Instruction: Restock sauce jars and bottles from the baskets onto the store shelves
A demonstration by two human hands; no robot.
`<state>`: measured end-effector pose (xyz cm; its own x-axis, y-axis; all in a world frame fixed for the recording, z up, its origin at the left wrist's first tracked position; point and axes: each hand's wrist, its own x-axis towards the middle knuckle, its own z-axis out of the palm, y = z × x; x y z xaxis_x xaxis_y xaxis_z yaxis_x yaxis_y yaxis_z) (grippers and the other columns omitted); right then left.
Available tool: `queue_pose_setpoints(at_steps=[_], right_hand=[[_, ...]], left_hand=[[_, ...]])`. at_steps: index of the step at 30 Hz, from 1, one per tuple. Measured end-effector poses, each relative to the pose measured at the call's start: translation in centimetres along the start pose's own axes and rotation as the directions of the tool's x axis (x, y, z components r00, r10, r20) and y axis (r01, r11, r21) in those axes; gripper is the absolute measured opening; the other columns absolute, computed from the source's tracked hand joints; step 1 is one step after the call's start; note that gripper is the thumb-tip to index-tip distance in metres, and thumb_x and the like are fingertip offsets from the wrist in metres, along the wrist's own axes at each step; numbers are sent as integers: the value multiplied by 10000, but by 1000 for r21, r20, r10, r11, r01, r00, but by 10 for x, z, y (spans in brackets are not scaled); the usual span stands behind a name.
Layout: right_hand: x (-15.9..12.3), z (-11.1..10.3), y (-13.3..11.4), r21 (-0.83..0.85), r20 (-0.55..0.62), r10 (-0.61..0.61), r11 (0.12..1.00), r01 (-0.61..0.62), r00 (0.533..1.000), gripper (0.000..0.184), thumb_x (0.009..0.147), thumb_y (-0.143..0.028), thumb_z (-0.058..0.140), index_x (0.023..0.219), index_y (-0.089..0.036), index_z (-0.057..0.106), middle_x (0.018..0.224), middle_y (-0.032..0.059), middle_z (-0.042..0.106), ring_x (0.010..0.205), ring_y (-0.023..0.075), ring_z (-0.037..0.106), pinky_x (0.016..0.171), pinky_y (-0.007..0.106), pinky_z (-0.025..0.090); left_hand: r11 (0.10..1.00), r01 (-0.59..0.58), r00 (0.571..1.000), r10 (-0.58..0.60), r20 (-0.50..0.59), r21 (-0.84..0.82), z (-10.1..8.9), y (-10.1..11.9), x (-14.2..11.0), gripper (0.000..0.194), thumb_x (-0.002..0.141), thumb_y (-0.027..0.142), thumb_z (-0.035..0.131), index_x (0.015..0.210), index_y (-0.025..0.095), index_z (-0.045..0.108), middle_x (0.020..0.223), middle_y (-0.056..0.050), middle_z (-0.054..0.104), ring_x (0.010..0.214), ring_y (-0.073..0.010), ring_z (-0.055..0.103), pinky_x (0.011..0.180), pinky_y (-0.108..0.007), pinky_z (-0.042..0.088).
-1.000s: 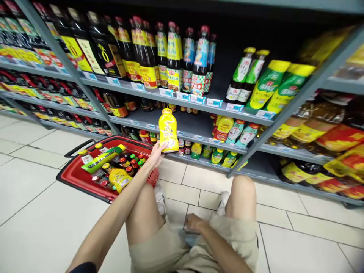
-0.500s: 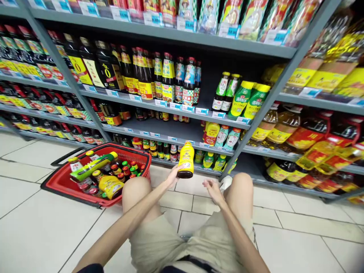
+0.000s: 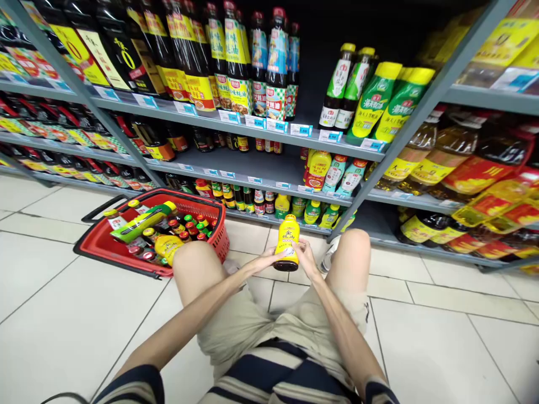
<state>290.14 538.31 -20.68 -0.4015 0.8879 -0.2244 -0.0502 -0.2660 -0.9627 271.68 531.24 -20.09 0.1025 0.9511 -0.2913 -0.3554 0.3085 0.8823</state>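
Note:
A yellow-labelled sauce bottle (image 3: 288, 238) with a yellow cap and dark base is held upright between my knees. My left hand (image 3: 268, 260) grips its lower left side, thumb across the front. From the right, my right hand (image 3: 305, 255) closes on the same bottle, fingers against the label. To the left of my left knee, a red shopping basket (image 3: 218, 240) on the floor holds several bottles and jars, among them another yellow-labelled bottle (image 3: 167, 247) and a long green package (image 3: 145, 222). My knee partly hides the basket's contents.
Grey shelves (image 3: 236, 175) stand close in front, lined with sauce bottles and price tags. Green bottles with yellow caps (image 3: 376, 101) stand on the upper right shelf. Large oil bottles (image 3: 446, 146) fill the bay at right. Pale tiles (image 3: 442, 348) cover the floor.
My right hand has come from apart onto the bottle, so both hands now hold it. The bottle has moved slightly right and lower in view. The camera has tipped down and closer.

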Motion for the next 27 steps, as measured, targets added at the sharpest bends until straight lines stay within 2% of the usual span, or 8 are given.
queue_pose_setpoints(at_steps=[3,6,11,16,19,23,27], right_hand=[[-3,-3,-8,-11,82,45,999,-44,996,592,874,-651,726,1247,-197,649,1087,98,797,994,267,765,930,379,623],[-8,-4,-11,-44,114,49,998,-44,992,596,841,-685,756,1142,-171,733,1054,103,823,992,285,762,896,371,612],[-11,-2,-7,-52,102,-22,998,27,995,708,837,-742,765,1207,-138,772,1163,130,833,1036,302,756,889,357,596],[-9,0,-1,-28,77,-44,999,46,996,736,832,-745,801,1246,-137,791,1217,139,827,1042,324,760,880,366,602],[-10,2,-4,-22,83,-49,998,51,995,758,848,-763,781,1266,-130,794,1206,141,827,1049,324,762,893,371,609],[-13,7,-13,17,60,-104,995,103,993,794,857,-798,751,1294,-137,791,1225,138,818,1116,330,748,953,386,612],[-16,13,-14,69,88,-147,988,141,985,776,869,-784,757,1305,-143,787,1255,151,807,1174,349,738,970,393,618]], left_hand=[[998,21,999,-24,38,60,-3,-5,3,549,741,370,992,1184,97,815,1087,-177,837,975,-310,776,891,-405,591],[997,17,999,-20,44,78,-1,-11,4,637,682,389,1032,1203,105,802,1101,-162,836,955,-291,771,909,-393,599],[998,-42,999,40,32,56,6,-13,8,781,634,409,1057,1274,82,750,1227,-175,806,1091,-318,761,1052,-449,578],[995,-81,997,81,-5,51,8,-11,6,830,587,444,1075,1263,104,734,1148,-161,811,1034,-314,767,1049,-494,579],[992,-115,993,116,-13,44,11,-6,1,867,602,474,1065,1309,113,718,1177,-170,802,1061,-335,760,1065,-517,570],[986,-160,987,162,-20,54,17,13,-10,874,659,513,1023,1373,127,702,1251,-181,782,1121,-367,747,1059,-502,572],[981,-178,983,181,-30,78,21,27,-20,875,696,626,958,1407,187,699,1316,-151,774,1172,-351,745,1092,-482,568]])
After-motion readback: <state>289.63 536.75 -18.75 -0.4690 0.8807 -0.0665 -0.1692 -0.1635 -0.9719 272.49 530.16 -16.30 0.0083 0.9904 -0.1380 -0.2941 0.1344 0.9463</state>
